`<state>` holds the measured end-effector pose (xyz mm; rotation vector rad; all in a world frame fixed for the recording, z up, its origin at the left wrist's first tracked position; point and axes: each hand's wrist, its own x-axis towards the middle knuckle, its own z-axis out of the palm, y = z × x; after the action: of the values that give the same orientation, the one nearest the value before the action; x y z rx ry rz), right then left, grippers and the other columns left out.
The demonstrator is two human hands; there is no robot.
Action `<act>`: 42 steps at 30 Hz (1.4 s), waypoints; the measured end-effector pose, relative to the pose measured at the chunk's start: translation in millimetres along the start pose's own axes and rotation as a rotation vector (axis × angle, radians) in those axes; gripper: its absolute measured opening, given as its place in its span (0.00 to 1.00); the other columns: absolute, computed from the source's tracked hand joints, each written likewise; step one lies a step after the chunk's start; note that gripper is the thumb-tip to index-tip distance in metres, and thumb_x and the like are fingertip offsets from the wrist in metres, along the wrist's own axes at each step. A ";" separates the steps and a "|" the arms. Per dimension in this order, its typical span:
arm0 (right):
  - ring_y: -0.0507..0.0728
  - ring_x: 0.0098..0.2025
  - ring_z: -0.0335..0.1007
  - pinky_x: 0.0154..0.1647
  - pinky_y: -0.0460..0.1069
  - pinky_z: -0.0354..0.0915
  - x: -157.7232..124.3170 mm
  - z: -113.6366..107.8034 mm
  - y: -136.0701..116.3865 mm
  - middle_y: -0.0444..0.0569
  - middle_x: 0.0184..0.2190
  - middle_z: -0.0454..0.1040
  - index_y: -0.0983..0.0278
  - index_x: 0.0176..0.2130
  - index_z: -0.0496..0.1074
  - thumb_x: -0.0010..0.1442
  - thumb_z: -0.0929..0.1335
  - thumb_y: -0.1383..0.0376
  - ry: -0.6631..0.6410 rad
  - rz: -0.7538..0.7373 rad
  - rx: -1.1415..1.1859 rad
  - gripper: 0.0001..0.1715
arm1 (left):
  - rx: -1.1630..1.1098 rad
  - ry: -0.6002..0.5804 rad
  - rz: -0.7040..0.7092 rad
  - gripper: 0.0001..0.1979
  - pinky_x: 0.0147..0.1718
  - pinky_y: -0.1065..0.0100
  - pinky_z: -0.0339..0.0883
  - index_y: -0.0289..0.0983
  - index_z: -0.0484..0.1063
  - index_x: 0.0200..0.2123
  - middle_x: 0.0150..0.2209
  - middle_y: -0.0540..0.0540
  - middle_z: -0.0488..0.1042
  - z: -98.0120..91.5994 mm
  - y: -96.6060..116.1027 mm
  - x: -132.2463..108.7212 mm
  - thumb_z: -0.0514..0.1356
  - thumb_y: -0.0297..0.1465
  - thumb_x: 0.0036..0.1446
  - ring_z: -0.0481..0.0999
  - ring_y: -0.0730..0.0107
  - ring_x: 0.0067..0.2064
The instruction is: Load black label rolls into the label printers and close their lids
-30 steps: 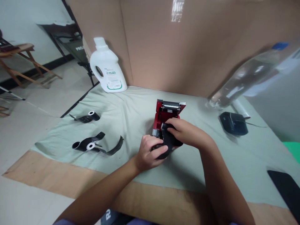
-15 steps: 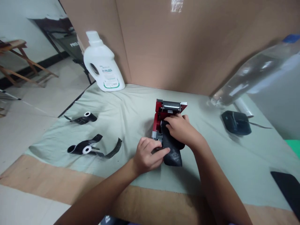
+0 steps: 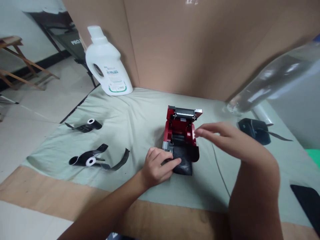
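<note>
one red device [image 3: 180,126] is sitting near the middle of a pale green cloth [image 3: 145,116], its raised lid [image 3: 186,114] standing open at the far end, presumably giving fingers a way in from above. the person's left hand [image 3: 158,168] is curling round the near left corner, fingers bent and closed in on the device, with one extended digit, likely the thumb, lying along a black strip [image 3: 183,165]; that hold is apparently steadying the body and pinning the strip at once. the right hand [image 3: 228,139] is hovering at the device's right wall, its visible fingertips drawing close together; whether they are touching the wall or pinching anything is not showing. the device's opening is facing up, and its long axis is running nearly straight away from the person, a layout that is probably letting each hand reach its own side. inside, a black roll [image 3: 178,138] is lying crosswise, while the strip is draping over the near edge, its free end pointing at the person. two loose rolls [image 3: 95,124] are resting well apart at left, perhaps leaving the arms room.
</note>
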<state>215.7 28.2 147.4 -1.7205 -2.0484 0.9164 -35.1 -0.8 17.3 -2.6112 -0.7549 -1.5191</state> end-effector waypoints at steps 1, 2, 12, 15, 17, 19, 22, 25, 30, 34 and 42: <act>0.61 0.38 0.74 0.38 0.54 0.66 1.4 -2.7 5.4 0.49 0.34 0.79 0.60 0.36 0.79 0.67 0.64 0.47 0.125 0.040 0.030 0.23 | -0.012 0.006 0.010 0.18 0.39 0.63 0.62 0.40 0.79 0.45 0.35 0.47 0.75 0.4 0.1 -0.1 0.59 0.18 0.54 0.71 0.66 0.37; 0.61 0.37 0.74 0.36 0.54 0.66 5.6 -2.1 11.2 0.50 0.35 0.79 0.60 0.38 0.78 0.67 0.64 0.47 0.260 0.072 0.071 0.22 | -0.022 0.009 0.027 0.18 0.38 0.63 0.62 0.39 0.78 0.45 0.34 0.47 0.75 0.8 0.2 -0.2 0.59 0.18 0.54 0.71 0.66 0.36; 0.58 0.48 0.72 0.45 0.53 0.68 21.6 62.0 44.5 0.50 0.46 0.74 0.59 0.40 0.72 0.67 0.66 0.52 0.554 -0.126 0.414 0.14 | -0.055 0.011 0.118 0.14 0.33 0.64 0.60 0.39 0.77 0.43 0.31 0.48 0.75 3.4 1.1 0.1 0.56 0.22 0.56 0.70 0.68 0.32; 0.62 0.58 0.67 0.47 0.54 0.69 4.3 80.3 52.7 0.53 0.57 0.67 0.59 0.39 0.71 0.64 0.69 0.55 0.562 -0.152 0.400 0.10 | -0.055 0.008 0.141 0.13 0.33 0.63 0.60 0.38 0.77 0.43 0.31 0.48 0.75 3.5 0.5 1.2 0.57 0.22 0.57 0.70 0.67 0.33; 0.63 0.61 0.65 0.49 0.56 0.70 -2.4 92.7 56.8 0.54 0.61 0.63 0.58 0.41 0.71 0.64 0.69 0.56 0.557 -0.137 0.431 0.09 | -0.043 0.001 0.142 0.12 0.33 0.63 0.60 0.38 0.77 0.43 0.31 0.48 0.75 3.8 0.7 1.9 0.58 0.22 0.57 0.69 0.68 0.32; 0.62 0.63 0.63 0.53 0.57 0.70 -4.7 103.3 58.2 0.54 0.63 0.62 0.57 0.44 0.69 0.66 0.67 0.57 0.575 -0.145 0.473 0.09 | -0.025 -0.005 0.138 0.12 0.33 0.64 0.59 0.39 0.77 0.43 0.31 0.49 0.75 4.0 1.1 2.8 0.59 0.23 0.57 0.69 0.68 0.32; 0.63 0.65 0.62 0.57 0.58 0.68 -3.5 114.1 56.4 0.55 0.65 0.61 0.57 0.45 0.68 0.67 0.66 0.57 0.619 -0.154 0.501 0.09 | -0.004 -0.009 0.143 0.13 0.34 0.64 0.60 0.40 0.77 0.44 0.31 0.49 0.75 2.7 1.0 3.9 0.59 0.24 0.57 0.69 0.69 0.32; 0.63 0.65 0.63 0.59 0.59 0.67 -0.2 120.7 55.8 0.55 0.66 0.62 0.56 0.53 0.65 0.66 0.65 0.56 0.617 -0.094 0.552 0.17 | -0.003 -0.007 0.163 0.15 0.36 0.63 0.62 0.40 0.76 0.47 0.33 0.48 0.75 -0.6 -1.1 4.3 0.58 0.24 0.57 0.71 0.67 0.34; 0.63 0.68 0.61 0.64 0.59 0.64 7.2 129.9 63.5 0.56 0.68 0.62 0.57 0.65 0.58 0.63 0.64 0.54 0.573 -0.029 0.668 0.34 | -0.121 0.111 -0.262 0.17 0.44 0.60 0.69 0.40 0.73 0.52 0.44 0.42 0.74 3.4 -7.8 3.1 0.56 0.26 0.61 0.74 0.63 0.45; 0.63 0.72 0.56 0.69 0.59 0.58 11.6 136.5 70.8 0.55 0.71 0.59 0.58 0.68 0.56 0.64 0.62 0.54 0.544 -0.067 0.666 0.37 | -0.456 0.114 -1.008 0.18 0.49 0.60 0.70 0.39 0.69 0.56 0.53 0.40 0.73 19.9 -14.9 3.7 0.58 0.37 0.65 0.74 0.60 0.52; 0.64 0.72 0.56 0.70 0.62 0.56 12.2 145.0 69.5 0.54 0.72 0.58 0.60 0.70 0.55 0.62 0.60 0.57 0.563 -0.038 0.705 0.39 | -0.876 0.018 -1.329 0.18 0.50 0.62 0.69 0.39 0.70 0.50 0.49 0.45 0.76 22.3 -21.1 17.0 0.60 0.42 0.60 0.76 0.59 0.50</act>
<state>177.5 5.8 -7.6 -1.3318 -1.1931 0.8660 -19.0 30.3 15.1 -2.4906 -2.6809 -2.5349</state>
